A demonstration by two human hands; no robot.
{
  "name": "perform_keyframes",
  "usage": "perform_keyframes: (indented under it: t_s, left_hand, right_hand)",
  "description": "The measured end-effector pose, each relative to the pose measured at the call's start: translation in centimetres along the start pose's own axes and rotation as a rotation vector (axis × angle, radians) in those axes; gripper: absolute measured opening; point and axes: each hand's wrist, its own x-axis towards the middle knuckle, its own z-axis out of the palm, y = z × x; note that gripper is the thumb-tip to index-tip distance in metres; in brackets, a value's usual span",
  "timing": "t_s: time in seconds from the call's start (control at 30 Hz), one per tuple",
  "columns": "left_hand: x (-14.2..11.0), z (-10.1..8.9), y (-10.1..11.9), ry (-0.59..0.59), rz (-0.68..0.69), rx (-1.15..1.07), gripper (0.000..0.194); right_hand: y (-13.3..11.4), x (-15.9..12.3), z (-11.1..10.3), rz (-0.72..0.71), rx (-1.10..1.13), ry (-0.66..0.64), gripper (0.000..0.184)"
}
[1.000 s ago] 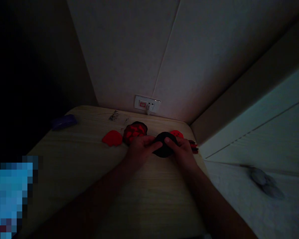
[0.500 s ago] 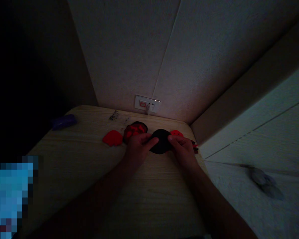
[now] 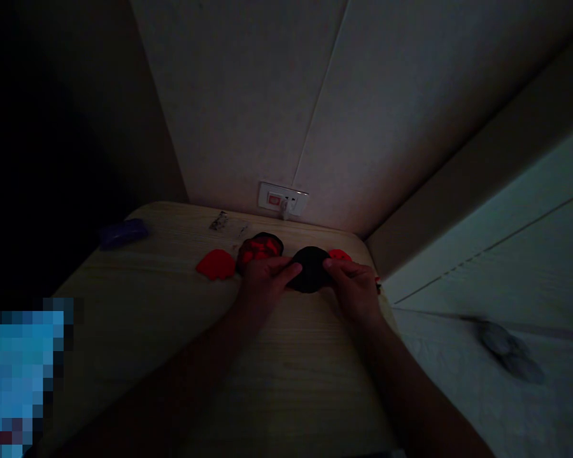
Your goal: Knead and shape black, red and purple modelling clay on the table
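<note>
Dim light falls on a pale wall [image 3: 239, 108] with a white plug socket [image 3: 283, 198] low down on it; under that is a light wood table [image 3: 267, 394], and a purple thing [image 3: 123, 234] is by its left edge. Both hands have the same flat, round black piece [image 3: 311, 270]; the left hand [image 3: 265, 280] pinches its left edge with the thumb on top, and the right hand [image 3: 358, 289] pinches its right edge in the same way; I cannot tell if the black piece touches the wood. One second ago the two thumbs lay close together over the middle of it; now they have spread out to the sides, so much more of its top shows; the black piece has also gone a little farther from the person; this seems to mean it is now held by its rim. Nothing else has been moved, as far as I can see; a red piece [image 3: 216, 264] lies to the left, a red-and-black piece [image 3: 260, 248] is just past the left hand, and another red bit [image 3: 340, 255] peeks out past the right hand; a small dark scrap [image 3: 378, 286] at the far right is mostly hidden now.
</note>
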Motion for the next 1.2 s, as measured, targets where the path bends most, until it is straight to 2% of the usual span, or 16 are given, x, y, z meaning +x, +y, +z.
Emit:
perform_keyframes:
  t_s: [0.17, 0.27, 0.37, 0.67, 0.8, 1.03, 1.2]
  left_hand:
    - [-0.05, 0.17, 0.1, -0.018, -0.025, -0.036, 0.037]
    - [0.02, 0.09, 0.0, -0.005, 0.018, 0.051, 0.035]
    - [0.04, 0.03, -0.16, -0.005, 0.069, 0.15, 0.028]
    - [-0.13, -0.15, -0.16, -0.038, 0.111, 0.213, 0.021]
    - [-0.18, -0.06, -0.17, -0.045, 0.106, 0.207, 0.026]
    - [0.05, -0.33, 0.01, 0.021, 0.151, 0.281, 0.02]
    - [-0.02, -0.4, 0.15, -0.004, 0.148, 0.276, 0.022]
  right_hand:
    - [-0.28, -0.01, 0.25, 0.013, 0.059, 0.0, 0.022]
    - [-0.41, -0.2, 0.71, 0.046, 0.06, -0.089, 0.031]
    - [-0.29, -0.43, 0.88, 0.096, 0.003, -0.144, 0.029]
    - [-0.14, -0.42, 0.72, 0.108, 0.009, -0.124, 0.027]
    - [-0.08, -0.35, 0.42, 0.11, -0.009, -0.102, 0.024]
    - [-0.03, -0.29, 0.47, 0.125, 0.019, -0.128, 0.027]
    - [-0.12, -0.38, 0.48, 0.132, 0.012, -0.112, 0.025]
